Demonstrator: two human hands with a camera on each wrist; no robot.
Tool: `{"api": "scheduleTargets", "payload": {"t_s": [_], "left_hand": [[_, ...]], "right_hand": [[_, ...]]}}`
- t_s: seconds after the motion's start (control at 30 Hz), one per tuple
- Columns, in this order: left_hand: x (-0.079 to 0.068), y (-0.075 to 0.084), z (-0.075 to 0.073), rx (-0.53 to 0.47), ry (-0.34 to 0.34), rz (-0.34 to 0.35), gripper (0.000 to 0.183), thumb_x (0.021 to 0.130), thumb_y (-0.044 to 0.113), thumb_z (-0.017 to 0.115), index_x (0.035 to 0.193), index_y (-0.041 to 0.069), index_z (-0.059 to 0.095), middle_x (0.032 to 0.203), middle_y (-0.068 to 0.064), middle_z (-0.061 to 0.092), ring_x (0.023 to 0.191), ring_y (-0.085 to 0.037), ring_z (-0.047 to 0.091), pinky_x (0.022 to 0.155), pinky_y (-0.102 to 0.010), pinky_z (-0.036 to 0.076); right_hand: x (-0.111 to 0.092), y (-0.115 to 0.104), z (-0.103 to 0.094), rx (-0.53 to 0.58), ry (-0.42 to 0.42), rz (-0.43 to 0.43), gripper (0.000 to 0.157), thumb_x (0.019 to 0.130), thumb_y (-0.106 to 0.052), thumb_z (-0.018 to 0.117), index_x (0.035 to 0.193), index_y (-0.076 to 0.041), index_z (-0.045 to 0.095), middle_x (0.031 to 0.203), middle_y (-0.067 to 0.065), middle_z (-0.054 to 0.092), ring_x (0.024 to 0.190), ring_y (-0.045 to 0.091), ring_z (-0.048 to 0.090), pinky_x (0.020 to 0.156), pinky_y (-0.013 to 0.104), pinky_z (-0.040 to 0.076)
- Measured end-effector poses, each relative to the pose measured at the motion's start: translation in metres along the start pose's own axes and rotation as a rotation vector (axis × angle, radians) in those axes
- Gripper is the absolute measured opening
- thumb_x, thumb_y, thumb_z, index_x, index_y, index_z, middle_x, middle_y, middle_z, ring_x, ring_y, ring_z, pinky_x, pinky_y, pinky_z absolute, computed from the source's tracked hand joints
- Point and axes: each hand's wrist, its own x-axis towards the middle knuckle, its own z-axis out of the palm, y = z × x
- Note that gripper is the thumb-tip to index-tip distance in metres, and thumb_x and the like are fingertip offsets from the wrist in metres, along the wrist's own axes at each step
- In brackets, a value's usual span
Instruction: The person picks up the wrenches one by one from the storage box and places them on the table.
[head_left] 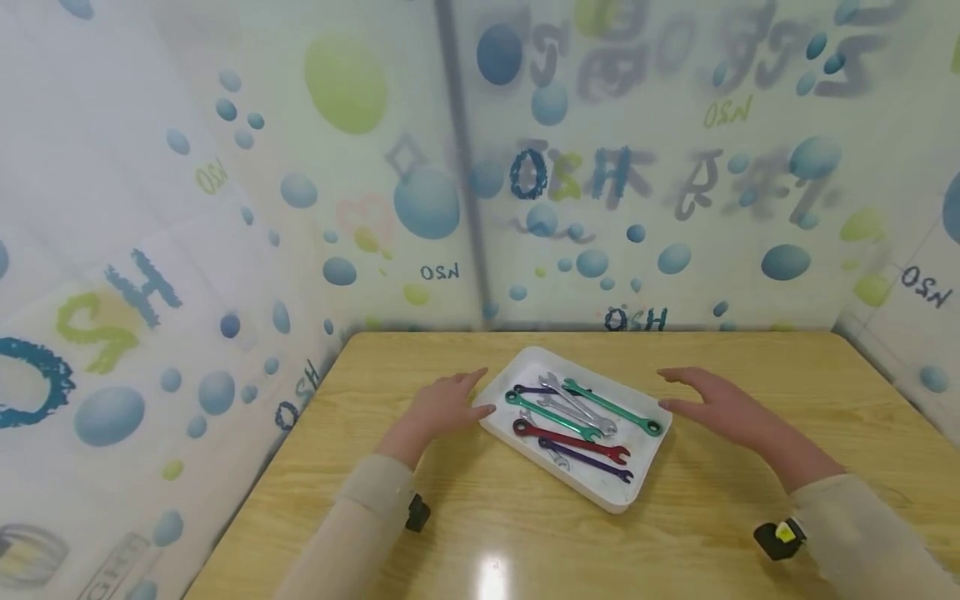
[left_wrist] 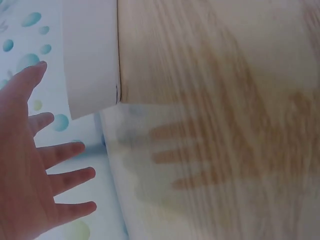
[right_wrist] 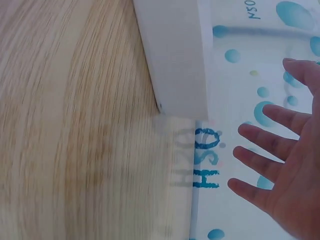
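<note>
A white tray [head_left: 615,497] lies at an angle on the wooden table, holding several combination wrenches. Among them are a red wrench [head_left: 572,442], a purple wrench [head_left: 588,461], a green wrench [head_left: 613,406] and silver wrenches partly covered by others. My left hand [head_left: 442,408] is at the tray's left corner, thumb tip right by the rim. Its fingers are spread and straight in the left wrist view, beside the tray wall [left_wrist: 92,55]. On the other side, my right hand [head_left: 723,408] hovers off the right corner, fingers extended, holding nothing. The right wrist view shows those fingers apart, near the tray's side [right_wrist: 177,60].
The wooden table [head_left: 420,558] extends around the tray on all sides. Walls [head_left: 360,183] printed with bubbles and lettering stand behind the table and along its left and right sides. A black wrist device [head_left: 780,540] sits by the right sleeve, another [head_left: 417,512] by the left.
</note>
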Motion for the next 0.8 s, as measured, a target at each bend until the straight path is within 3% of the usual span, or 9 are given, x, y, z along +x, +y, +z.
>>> {"api": "scheduleTargets", "payload": {"t_s": [0.23,0.37,0.57,0.8], "left_hand": [[0.003,0.002,0.009,-0.071,-0.093,-0.041,0.076,0.091,0.065,0.051,0.155,0.029,0.029,0.153,-0.007,0.038,0.137,-0.034,0.037,0.108,-0.054,0.031],[0.001,0.000,0.013,-0.140,-0.159,-0.054,0.077,0.092,0.065,0.049,0.156,0.032,0.022,0.154,-0.007,0.035,0.140,-0.034,0.033,0.111,-0.053,0.028],[-0.001,0.000,0.012,-0.233,-0.215,-0.085,0.076,0.092,0.067,0.045,0.156,0.040,0.014,0.157,-0.006,0.031,0.143,-0.042,0.021,0.110,-0.061,0.021],[-0.003,0.002,0.007,-0.264,-0.271,-0.088,0.079,0.091,0.068,0.049,0.156,0.042,0.013,0.155,-0.016,0.031,0.141,-0.040,0.028,0.111,-0.058,0.024]], "right_hand": [[0.013,-0.012,0.012,0.062,-0.037,-0.059,0.061,0.096,-0.044,0.059,0.142,-0.005,0.048,0.138,0.020,0.050,0.128,0.044,0.042,0.100,0.065,0.035],[0.022,-0.017,0.019,0.151,-0.126,-0.083,0.054,0.094,-0.038,0.064,0.136,-0.006,0.053,0.134,0.016,0.055,0.125,0.040,0.046,0.100,0.061,0.037],[0.037,-0.024,0.029,0.250,-0.260,-0.132,0.045,0.092,-0.028,0.068,0.128,-0.004,0.059,0.126,0.012,0.060,0.119,0.035,0.053,0.099,0.055,0.042],[0.049,-0.034,0.042,0.255,-0.371,-0.194,0.033,0.090,-0.023,0.072,0.120,-0.011,0.067,0.117,0.001,0.064,0.109,0.024,0.058,0.091,0.042,0.049]]}}
